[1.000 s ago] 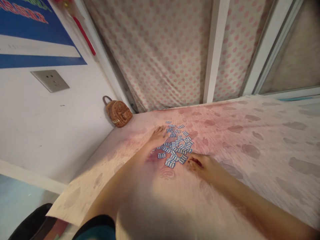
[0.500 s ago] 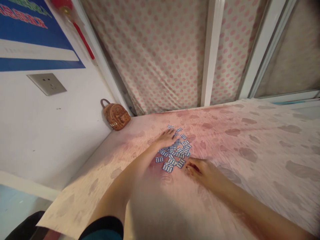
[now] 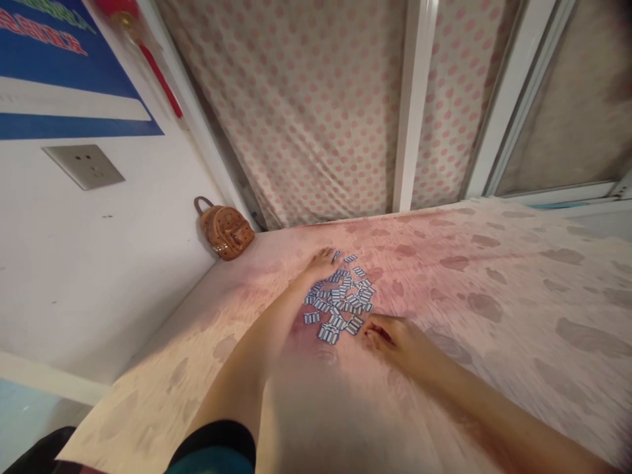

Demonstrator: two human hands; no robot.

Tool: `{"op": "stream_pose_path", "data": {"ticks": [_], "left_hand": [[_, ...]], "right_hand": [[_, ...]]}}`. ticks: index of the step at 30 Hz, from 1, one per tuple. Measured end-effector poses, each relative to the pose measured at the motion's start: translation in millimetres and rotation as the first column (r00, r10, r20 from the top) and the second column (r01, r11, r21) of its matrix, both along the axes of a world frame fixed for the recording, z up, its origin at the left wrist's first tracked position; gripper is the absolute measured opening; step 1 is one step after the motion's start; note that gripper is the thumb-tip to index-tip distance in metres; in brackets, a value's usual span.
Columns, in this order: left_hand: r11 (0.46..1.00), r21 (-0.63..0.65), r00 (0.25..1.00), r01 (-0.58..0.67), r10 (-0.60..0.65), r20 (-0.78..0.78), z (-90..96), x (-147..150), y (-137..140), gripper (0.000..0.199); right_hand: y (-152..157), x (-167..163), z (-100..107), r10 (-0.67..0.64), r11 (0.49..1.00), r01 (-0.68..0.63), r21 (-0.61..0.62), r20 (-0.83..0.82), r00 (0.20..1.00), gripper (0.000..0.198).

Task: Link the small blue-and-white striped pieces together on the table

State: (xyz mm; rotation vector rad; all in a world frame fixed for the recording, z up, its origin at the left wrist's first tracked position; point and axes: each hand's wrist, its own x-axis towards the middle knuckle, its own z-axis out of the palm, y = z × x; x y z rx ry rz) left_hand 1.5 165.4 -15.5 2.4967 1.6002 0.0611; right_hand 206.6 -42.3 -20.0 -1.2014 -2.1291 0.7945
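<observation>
Small flat pieces with blue and white stripes, like cards or tiles, lie in a loose, overlapping pile point(image 3: 340, 296) on the cloth-covered table. At the pile's far left edge is my left hand point(image 3: 323, 262), palm down and fingers stretched out. A striped piece point(image 3: 336, 255) shows right at its fingertips, and another piece point(image 3: 350, 259) lies just to the right. My right hand point(image 3: 388, 336) rests on the cloth by the pile's near right side, its fingers curled in. Whatever it may hold is hidden inside the curl.
A pinkish cloth point(image 3: 494, 355) with grey leaf-like prints covers the table. In the far left corner, a small brown backpack-shaped bag point(image 3: 228, 232) leans by the wall. Behind the table hangs a dotted curtain point(image 3: 316, 118). A socket point(image 3: 83, 166) is on the left wall.
My left hand has slid off the pile's upper part toward the far left, uncovering more striped pieces. My right hand keeps its place and curl. The view has shifted slightly.
</observation>
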Motion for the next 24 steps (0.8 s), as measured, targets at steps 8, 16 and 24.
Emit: {"op": "stream_pose_path", "data": {"ticks": [8, 16, 24], "left_hand": [[0.990, -0.065, 0.992, 0.122, -0.120, 0.037, -7.3, 11.9, -40.0, 0.074], [0.992, 0.049, 0.993, 0.120, -0.121, 0.015, 12.8, -32.9, -116.3, 0.063], [1.000, 0.018, 0.995, 0.010, -0.008, -0.100, 13.0, -51.3, -130.1, 0.062]], "right_hand": [[-5.0, 0.0, 9.2, 0.032, 0.999, -0.032, -0.020, -0.011, 0.999, 0.024], [-3.1, -0.4, 4.8, 0.054, 0.999, -0.054, -0.007, -0.014, 0.998, 0.022], [-3.9, -1.8, 6.5, 0.050, 0.999, -0.050, 0.011, 0.023, 0.999, 0.023]]}}
